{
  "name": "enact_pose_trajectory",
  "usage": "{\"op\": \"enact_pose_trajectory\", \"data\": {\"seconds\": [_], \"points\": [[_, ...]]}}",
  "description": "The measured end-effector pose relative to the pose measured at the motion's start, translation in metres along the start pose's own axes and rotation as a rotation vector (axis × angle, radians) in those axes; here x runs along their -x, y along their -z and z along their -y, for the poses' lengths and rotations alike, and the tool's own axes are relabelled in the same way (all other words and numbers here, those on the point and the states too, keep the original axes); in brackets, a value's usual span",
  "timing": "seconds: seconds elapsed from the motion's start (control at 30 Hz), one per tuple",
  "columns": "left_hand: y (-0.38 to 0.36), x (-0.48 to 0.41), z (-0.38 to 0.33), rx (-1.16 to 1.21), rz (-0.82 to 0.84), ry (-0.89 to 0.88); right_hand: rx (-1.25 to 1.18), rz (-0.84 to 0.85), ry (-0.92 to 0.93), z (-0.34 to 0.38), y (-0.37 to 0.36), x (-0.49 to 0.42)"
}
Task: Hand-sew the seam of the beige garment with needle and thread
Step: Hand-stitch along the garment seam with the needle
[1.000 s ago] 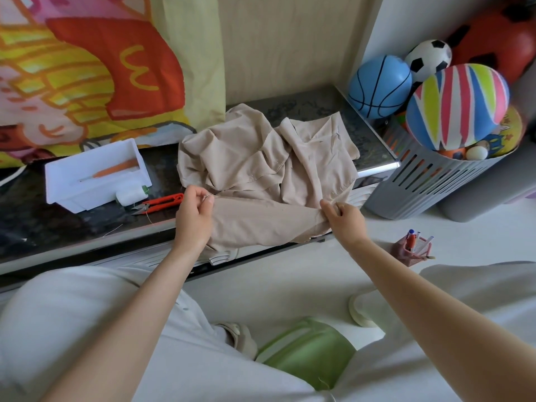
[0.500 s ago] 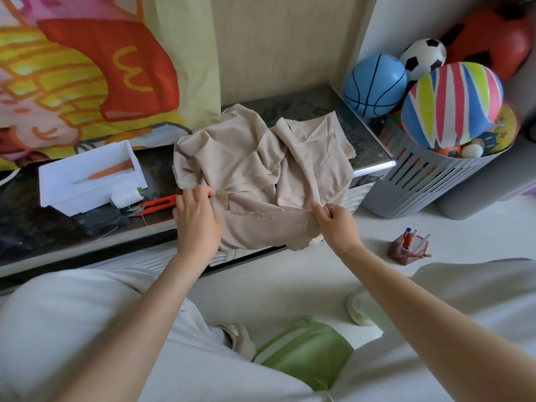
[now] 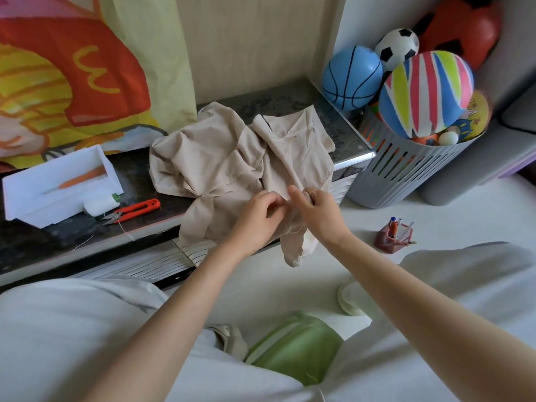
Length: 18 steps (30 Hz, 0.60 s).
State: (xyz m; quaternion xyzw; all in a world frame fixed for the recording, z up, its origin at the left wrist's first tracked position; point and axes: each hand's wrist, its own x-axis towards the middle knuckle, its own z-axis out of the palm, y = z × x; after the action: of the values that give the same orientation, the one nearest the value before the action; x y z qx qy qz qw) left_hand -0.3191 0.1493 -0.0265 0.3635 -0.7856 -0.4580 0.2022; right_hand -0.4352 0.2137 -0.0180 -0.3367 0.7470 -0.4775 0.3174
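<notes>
Sitting with pale-trousered knees apart, the person has a green object (image 3: 295,346) on the floor between them. Just beyond, the left hand (image 3: 258,216) and right hand (image 3: 319,213) meet at the near edge of the beige garment (image 3: 220,158), each with fingers curled and pinching the cloth. A loop of thread (image 3: 293,229) hangs below them. The garment lies crumpled on the dark counter (image 3: 43,242), one end drooping over its front edge. Left of it lie red snips (image 3: 136,209), a white spool (image 3: 100,205) and a white tray (image 3: 29,204). Farther right stands a grey basket (image 3: 406,172) of balls.
</notes>
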Motion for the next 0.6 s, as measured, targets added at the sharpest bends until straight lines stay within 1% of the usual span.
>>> {"op": "enact_pose_trajectory", "data": {"seconds": [0.1,0.27,0.4,0.6], "points": [[0.003,0.005,-0.001,0.011,-0.033,-0.028,-0.02,0.02,0.018,0.001,0.002,0.001],[0.003,0.013,-0.003,0.043,-0.151,-0.113,-0.007,0.005,0.021,0.0,-0.001,-0.001],[0.003,0.019,-0.001,0.156,-0.156,-0.06,0.01,0.014,0.026,0.003,-0.001,-0.003],[0.0,0.026,0.018,0.132,-0.092,0.06,0.012,0.034,0.045,0.004,-0.004,-0.003]]}}
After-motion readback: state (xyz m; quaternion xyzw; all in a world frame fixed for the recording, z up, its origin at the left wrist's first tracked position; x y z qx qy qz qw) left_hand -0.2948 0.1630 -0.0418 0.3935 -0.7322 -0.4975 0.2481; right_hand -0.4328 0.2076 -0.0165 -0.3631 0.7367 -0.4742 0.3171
